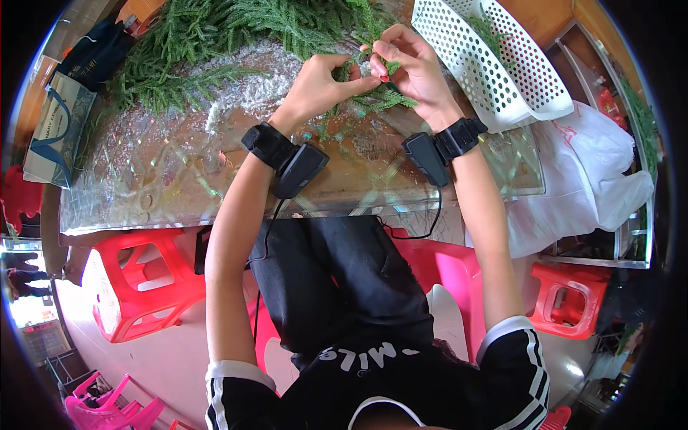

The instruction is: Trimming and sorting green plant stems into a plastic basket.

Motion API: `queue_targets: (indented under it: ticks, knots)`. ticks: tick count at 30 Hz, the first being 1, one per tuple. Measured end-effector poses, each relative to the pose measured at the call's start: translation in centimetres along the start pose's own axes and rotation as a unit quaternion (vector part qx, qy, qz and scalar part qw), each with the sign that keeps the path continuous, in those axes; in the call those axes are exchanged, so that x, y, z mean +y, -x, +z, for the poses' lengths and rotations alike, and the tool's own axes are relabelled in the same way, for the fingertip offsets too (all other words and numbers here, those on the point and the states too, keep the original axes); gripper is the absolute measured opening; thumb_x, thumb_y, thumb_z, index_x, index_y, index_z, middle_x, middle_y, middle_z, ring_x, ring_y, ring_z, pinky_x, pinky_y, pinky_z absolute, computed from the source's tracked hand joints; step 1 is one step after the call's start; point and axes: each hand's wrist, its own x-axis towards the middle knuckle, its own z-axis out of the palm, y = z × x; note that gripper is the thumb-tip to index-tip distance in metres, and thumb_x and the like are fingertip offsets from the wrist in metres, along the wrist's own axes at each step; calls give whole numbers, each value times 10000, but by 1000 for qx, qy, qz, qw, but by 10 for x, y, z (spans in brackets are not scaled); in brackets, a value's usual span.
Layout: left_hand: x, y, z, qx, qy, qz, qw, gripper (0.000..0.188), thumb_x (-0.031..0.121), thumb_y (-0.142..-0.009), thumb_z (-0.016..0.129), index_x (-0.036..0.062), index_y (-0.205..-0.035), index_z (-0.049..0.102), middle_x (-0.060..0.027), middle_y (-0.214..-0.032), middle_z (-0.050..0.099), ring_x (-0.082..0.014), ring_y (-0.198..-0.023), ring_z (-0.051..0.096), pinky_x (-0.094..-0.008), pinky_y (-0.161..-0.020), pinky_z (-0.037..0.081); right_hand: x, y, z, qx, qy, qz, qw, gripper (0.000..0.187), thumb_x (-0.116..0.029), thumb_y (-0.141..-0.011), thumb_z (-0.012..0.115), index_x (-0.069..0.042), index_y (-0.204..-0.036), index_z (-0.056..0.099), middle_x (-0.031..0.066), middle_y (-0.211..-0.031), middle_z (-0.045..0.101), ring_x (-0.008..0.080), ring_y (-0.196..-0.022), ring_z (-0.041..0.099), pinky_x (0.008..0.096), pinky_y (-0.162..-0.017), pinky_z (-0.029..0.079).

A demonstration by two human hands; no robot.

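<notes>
Sprig between two hands, right hand closer

I have both hands out over the far half of the table [172, 168], fingertips almost meeting. The right hand [424, 77] has its thumb and fingers closed on a green sprig [393, 66]. The left hand [321, 84] comes in from the other side, thumb stretched toward the same spot, forefinger curled; from here I cannot tell whether it grips the sprig or only steadies it. A small red bit [385, 79] shows right where the fingertips gather, too tiny for me to name.

The relation I judge most by is this: the sprig sits in the narrow gap between the hands, nearer the right one. Its long axis seems to run roughly away from the body, across the line joining the hands, though fingers hide much of it and I would not swear to the angle.

Beyond and to the left lies the pile of greenery [215, 32], with white flakes [259, 84] strewn on its near side. Just right of the right hand stands the white basket [467, 66], some greenery inside.
</notes>
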Motion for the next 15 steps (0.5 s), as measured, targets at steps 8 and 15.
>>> queue_targets:
  ticks: [8, 15]
  knots:
    - [-4, -1, 0, 1, -17, 8, 1000, 468, 425, -707, 731, -20, -697, 589, -30, -487, 429, -78, -469, 375, -278, -456, 328, 0, 1, 1, 6, -13, 1, 1000, 75, -63, -830, 626, -25, -850, 565, 38, -763, 562, 103, -637, 514, 232, -591, 435]
    - [-5, -2, 1, -1, -35, -1, 999, 505, 462, -697, 735, -22, -702, 592, -25, -469, 391, -84, -459, 357, -285, -446, 310, 1, 1, -1, -5, -45, 12, 999, 81, -84, -847, 608, -19, -849, 561, 69, -818, 589, 108, -626, 509, 242, -572, 442]
